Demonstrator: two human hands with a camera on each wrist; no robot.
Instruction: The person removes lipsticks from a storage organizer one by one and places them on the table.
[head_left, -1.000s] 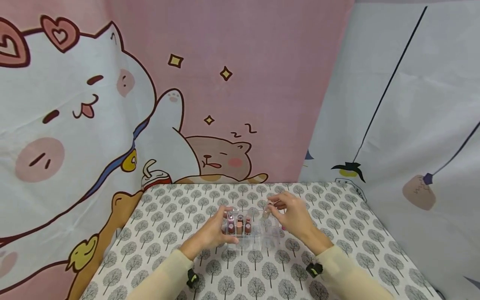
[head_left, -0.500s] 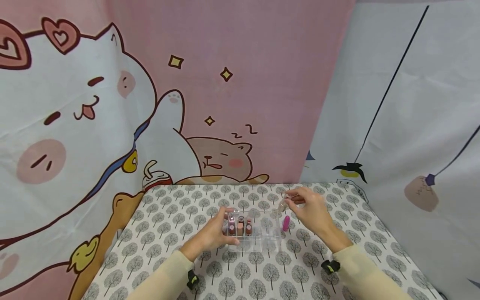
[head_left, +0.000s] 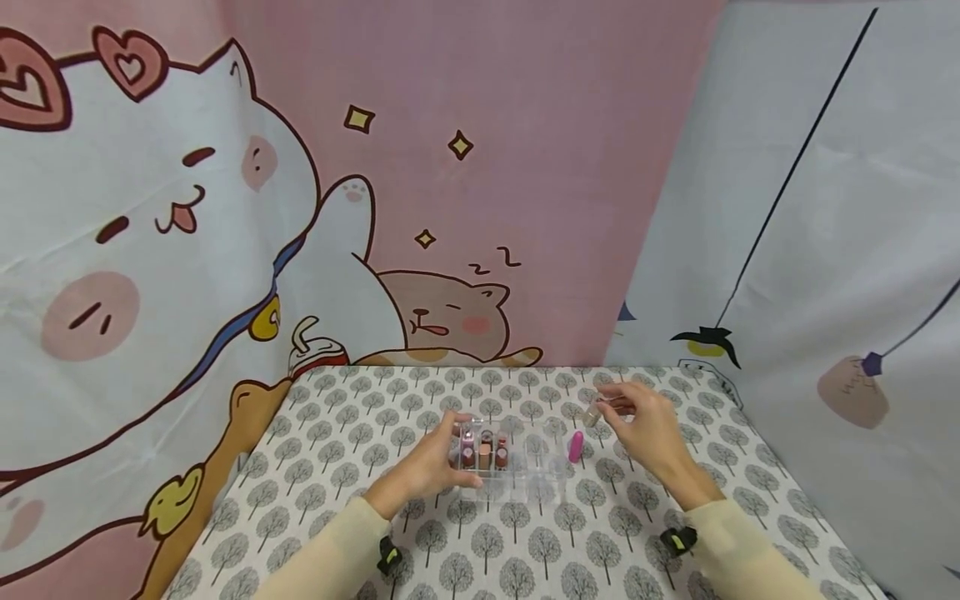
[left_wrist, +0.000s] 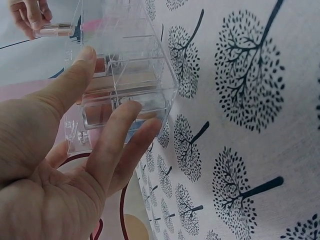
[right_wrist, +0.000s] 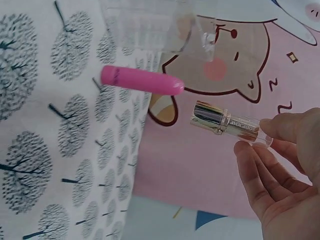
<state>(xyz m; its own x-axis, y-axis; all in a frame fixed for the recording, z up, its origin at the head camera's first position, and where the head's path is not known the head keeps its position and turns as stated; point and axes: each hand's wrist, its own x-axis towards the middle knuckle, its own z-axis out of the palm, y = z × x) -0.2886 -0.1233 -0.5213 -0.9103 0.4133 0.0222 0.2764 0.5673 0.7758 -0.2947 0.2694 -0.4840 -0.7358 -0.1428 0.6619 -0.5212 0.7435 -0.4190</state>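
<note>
My left hand (head_left: 429, 461) grips the left end of a clear plastic organizer box (head_left: 542, 485), thumb and fingers spread across its sides. Several lipsticks (head_left: 484, 455) stand in the compartments at that end; the left wrist view shows them through the clear wall, partly behind my fingers. To the right of the box, my right hand (head_left: 651, 432) pinches a lipstick tube (right_wrist: 220, 120) by its clear end, its shiny gold end pointing away from the fingertips. Between box and right hand, a bright pink tube (right_wrist: 142, 80) stands upright on the table, touching neither hand.
A white cloth printed with grey trees (head_left: 495, 546) covers the table. Behind it hangs a pink cartoon backdrop (head_left: 570, 208), and a pale cloth (head_left: 795, 208) hangs on the right side.
My right hand has moved right, away from over the box, carrying the lipstick tube. The pink tube, mostly hidden before, now shows fully. My left hand stays on the box.
</note>
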